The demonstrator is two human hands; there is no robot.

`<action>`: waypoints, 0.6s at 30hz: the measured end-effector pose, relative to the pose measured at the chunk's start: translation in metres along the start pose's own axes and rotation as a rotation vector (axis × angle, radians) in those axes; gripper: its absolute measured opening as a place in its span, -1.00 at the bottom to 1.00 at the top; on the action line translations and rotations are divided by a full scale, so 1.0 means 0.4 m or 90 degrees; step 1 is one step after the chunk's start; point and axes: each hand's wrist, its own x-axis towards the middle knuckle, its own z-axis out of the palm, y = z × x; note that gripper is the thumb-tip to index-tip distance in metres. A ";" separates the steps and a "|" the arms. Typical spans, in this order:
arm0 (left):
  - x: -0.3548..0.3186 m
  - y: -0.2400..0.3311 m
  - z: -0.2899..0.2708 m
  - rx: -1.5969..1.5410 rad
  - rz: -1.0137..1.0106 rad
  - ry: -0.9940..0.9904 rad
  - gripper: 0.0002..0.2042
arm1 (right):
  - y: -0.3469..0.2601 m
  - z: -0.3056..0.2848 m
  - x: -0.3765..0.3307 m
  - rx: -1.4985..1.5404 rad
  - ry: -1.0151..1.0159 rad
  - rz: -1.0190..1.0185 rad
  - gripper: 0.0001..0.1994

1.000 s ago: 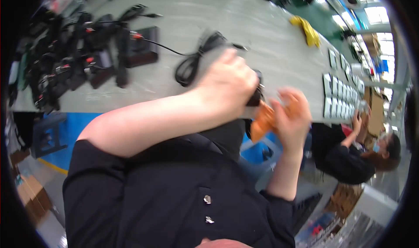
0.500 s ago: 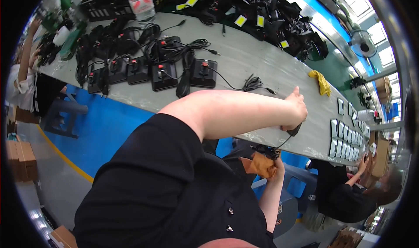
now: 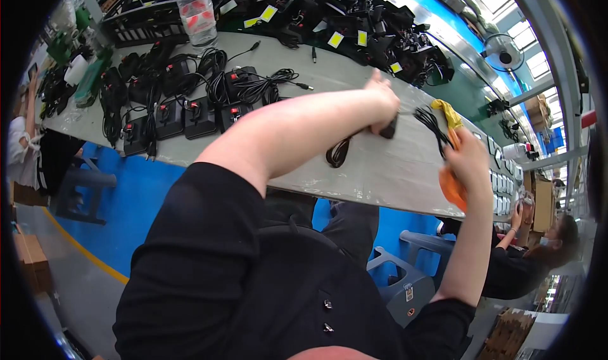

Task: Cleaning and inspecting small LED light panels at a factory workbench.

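Observation:
Over the middle of the table, my left hand [image 3: 384,105] is closed on a small black adapter-like box [image 3: 389,129], which is partly hidden by the fingers. Its index finger points outward. To the right, my right hand [image 3: 470,160] is closed on an orange cloth [image 3: 452,189]. A coiled black cable [image 3: 432,125] lies up against that hand's fingertips; whether the cloth wraps part of it cannot be seen. Below my left wrist, another looped black cable [image 3: 338,153] rests on the table. Several black square units with red parts [image 3: 201,117] stand left of my forearm.
A clear bottle [image 3: 197,18] stands by a black crate [image 3: 142,27]. Black parts [image 3: 354,27] are heaped along the far side. A yellow cloth [image 3: 448,111] and rows of small pale pieces [image 3: 501,186] lie at right. A co-worker [image 3: 529,258] sits beyond a blue-grey stool [image 3: 405,290].
My left hand has moved left and away from me with the black box. My right hand has risen from below the table edge to over the tabletop, bringing the orange cloth and cable.

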 end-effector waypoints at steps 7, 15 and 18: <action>-0.129 -0.223 0.018 -0.028 -0.170 -0.028 -0.35 | -0.186 0.202 0.230 0.035 -0.084 -0.083 -0.72; -0.326 -0.232 -0.042 0.024 -0.129 -0.024 -0.60 | -0.283 0.231 0.210 0.124 -0.127 -0.221 -0.43; -0.561 -0.261 -0.238 -0.132 -0.164 -0.085 -0.65 | -0.244 0.136 0.148 0.266 -0.118 -0.152 -0.36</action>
